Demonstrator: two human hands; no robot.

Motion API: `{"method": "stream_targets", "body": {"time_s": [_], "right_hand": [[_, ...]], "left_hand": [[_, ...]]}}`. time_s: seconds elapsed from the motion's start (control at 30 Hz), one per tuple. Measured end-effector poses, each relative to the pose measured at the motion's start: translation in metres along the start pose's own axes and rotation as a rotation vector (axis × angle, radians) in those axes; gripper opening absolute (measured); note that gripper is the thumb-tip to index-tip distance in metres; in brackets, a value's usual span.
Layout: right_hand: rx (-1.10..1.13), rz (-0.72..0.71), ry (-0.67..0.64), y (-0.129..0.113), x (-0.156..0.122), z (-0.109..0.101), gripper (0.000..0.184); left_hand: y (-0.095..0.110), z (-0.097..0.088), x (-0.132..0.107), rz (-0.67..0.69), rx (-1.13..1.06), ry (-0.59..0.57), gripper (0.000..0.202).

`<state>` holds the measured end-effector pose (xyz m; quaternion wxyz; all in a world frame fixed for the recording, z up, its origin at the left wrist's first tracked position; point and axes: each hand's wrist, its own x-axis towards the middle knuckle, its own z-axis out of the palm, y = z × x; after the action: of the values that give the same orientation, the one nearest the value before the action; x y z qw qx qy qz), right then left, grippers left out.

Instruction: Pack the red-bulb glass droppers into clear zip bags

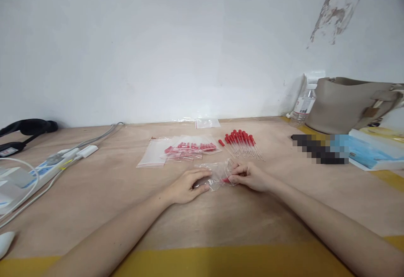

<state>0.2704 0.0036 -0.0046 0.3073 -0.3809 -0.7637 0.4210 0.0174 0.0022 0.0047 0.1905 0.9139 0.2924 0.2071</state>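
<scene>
Behind everything stands a pale wall (151,50), and your wooden tabletop (240,222) runs up to it, with a clear bag (215,175) lying on it between your hands. Your left hand (191,185) rests at the left end of the bag, thumb and fingers apart, with film showing between them. Your right hand (251,177) is at the bag's right end, its thumb and fingertips pinched together on the film. Beside that thumb, within the bag's outline, a red bulb (226,180) shows; you cannot tell whether it is pinched too. Beyond the bag and to its left lie packed sachets (188,147) showing red bulbs, next to flat sleeves (152,153). Beyond it and to its right, droppers (240,135) fan out. Well to the bag's right stand a bottle (304,105) and a grey handbag (341,106); well to its left lies a power strip (42,174).
</scene>
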Motion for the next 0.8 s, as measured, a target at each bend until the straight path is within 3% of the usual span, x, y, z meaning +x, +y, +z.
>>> {"method": "stream_targets", "body": {"time_s": [0.07,0.23,0.3,0.4,0.6,0.8], "right_hand": [[-0.165,-0.056,0.014,0.0,-0.002,-0.005,0.024],[-0.404,0.105,0.348,0.009,0.006,-0.025,0.02],[-0.522,0.094,0.405,0.008,0.02,-0.031,0.016],[-0.715,0.099,0.415,-0.001,0.049,-0.03,0.013],[-0.892,0.443,0.361,-0.011,0.107,-0.008,0.028],[-0.897,0.523,0.32,-0.006,0.115,-0.006,0.028]], "left_hand": [[-0.001,0.0,-0.001,0.013,0.007,-0.01,0.038],[-0.003,0.001,-0.001,0.032,0.01,-0.037,0.035],[-0.003,0.001,-0.001,0.036,0.006,-0.041,0.035],[-0.003,0.001,0.0,0.033,0.006,-0.041,0.036],[-0.002,-0.001,-0.002,0.016,0.064,-0.076,0.037],[-0.002,-0.001,-0.002,0.003,0.05,-0.063,0.04]]}}
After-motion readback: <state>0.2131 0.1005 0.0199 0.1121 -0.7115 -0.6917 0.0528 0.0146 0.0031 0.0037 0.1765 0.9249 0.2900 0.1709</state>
